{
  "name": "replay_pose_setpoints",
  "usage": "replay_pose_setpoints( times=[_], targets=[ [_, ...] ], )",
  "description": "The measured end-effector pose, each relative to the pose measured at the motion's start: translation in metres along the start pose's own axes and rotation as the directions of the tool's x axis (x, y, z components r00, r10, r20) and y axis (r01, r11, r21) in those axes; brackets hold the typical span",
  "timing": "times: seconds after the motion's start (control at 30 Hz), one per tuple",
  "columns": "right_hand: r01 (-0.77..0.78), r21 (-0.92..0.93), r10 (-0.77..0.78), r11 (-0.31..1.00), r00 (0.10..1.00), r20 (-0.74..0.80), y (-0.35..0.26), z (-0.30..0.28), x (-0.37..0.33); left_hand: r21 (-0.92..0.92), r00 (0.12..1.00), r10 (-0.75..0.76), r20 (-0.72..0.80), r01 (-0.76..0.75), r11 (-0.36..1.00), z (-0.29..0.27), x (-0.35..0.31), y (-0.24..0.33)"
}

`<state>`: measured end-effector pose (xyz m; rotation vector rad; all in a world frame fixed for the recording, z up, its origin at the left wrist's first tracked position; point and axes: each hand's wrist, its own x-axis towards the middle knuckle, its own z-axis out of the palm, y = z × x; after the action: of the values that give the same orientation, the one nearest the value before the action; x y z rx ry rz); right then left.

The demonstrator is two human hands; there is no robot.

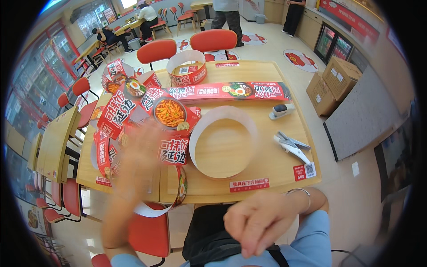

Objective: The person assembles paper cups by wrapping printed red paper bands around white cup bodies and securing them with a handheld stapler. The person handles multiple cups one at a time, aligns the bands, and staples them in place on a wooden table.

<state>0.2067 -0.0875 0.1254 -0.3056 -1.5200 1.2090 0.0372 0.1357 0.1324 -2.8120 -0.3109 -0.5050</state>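
Observation:
My left hand, smeared by motion, is over a heap of red printed paper bands on the table's left part; its fingers cannot be made out. Curled inward, my right hand hangs in front of the near table edge, with nothing visible in its fingers. Between and beyond the hands a paper ring stands on the table, its white inside showing. Another paper ring sticks out past the near edge, below the heap. A plier-shaped stapler lies at the right, with a smaller black-and-white stapler behind it.
A stack of flat printed strips lies across the wooden table. Behind it stands a red printed ring. Red chairs line the far side, and cardboard boxes are at the right. Other people are in the background.

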Motion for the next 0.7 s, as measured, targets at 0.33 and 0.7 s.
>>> replay_pose_setpoints(
  times=[0.33, 0.7],
  targets=[
    [-0.006, 0.264, 0.008, 0.965, 1.000, -0.008, 0.003, 0.010, -0.004, -0.145, 0.997, -0.052, 0.064, 0.061, 0.988, 0.115, -0.027, 0.096],
    [-0.052, -0.496, -0.085, 0.867, 0.964, -0.251, -0.007, -0.060, -0.014, 0.028, 0.990, -0.138, 0.014, 0.138, 0.990, 0.139, -0.053, 0.038]
  ],
)
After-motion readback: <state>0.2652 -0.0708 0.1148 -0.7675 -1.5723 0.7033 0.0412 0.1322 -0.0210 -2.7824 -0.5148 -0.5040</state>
